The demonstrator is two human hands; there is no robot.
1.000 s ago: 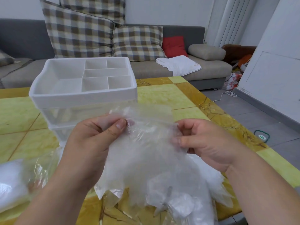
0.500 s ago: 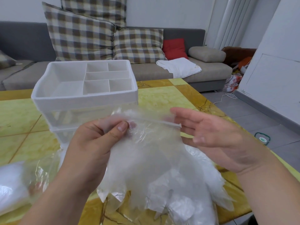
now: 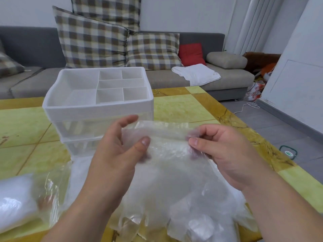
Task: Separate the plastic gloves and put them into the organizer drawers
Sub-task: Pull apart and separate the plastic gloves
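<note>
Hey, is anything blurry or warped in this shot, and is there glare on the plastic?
Head view: plastic gloves and left hand look softly blurred; organizer is sharper; wide-angle distortion leans the radiator; bright glare sits on the plastic bag lower left.

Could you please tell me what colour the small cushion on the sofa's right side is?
The small cushion is red, seen in the head view.

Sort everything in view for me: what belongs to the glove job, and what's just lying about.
Job: gloves, pinched by left hand and right hand; organizer behind them.

Lying about: checked cushions, red cushion, beige cushion, white cloth.
</note>
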